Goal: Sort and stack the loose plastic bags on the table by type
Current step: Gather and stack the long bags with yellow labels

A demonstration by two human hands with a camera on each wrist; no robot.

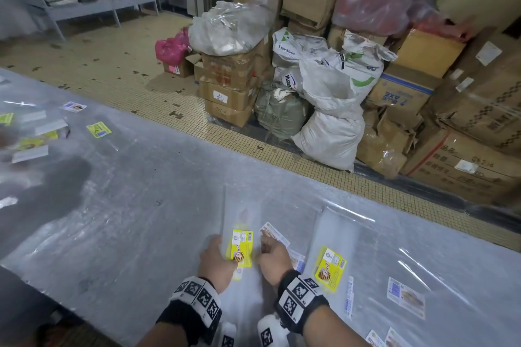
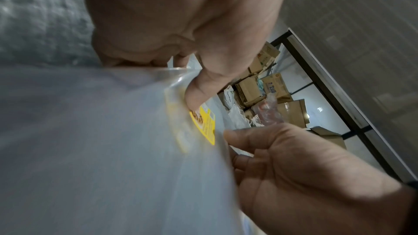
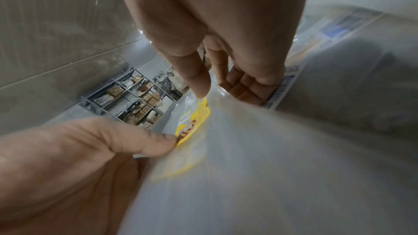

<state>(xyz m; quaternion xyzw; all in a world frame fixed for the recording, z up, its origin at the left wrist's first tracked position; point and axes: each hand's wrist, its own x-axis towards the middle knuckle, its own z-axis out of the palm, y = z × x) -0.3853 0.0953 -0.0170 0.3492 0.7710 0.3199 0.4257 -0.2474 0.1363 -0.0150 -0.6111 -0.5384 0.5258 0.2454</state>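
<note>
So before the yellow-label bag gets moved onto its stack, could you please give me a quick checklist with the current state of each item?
1. Left hand has a grip on the yellow-label bag: ok, its thumb presses on the label in the left wrist view.
2. Right hand also holds that bag: cannot tell; its fingers are curled at the bag's right edge.
3. Matching type in reach: ok, a second yellow-label bag lies to the right.
4. White-label bag clear of the lift: not ok, it lies against the right hand.
5. Only one bag in the grip: cannot tell, clear plastic overlaps.
</note>
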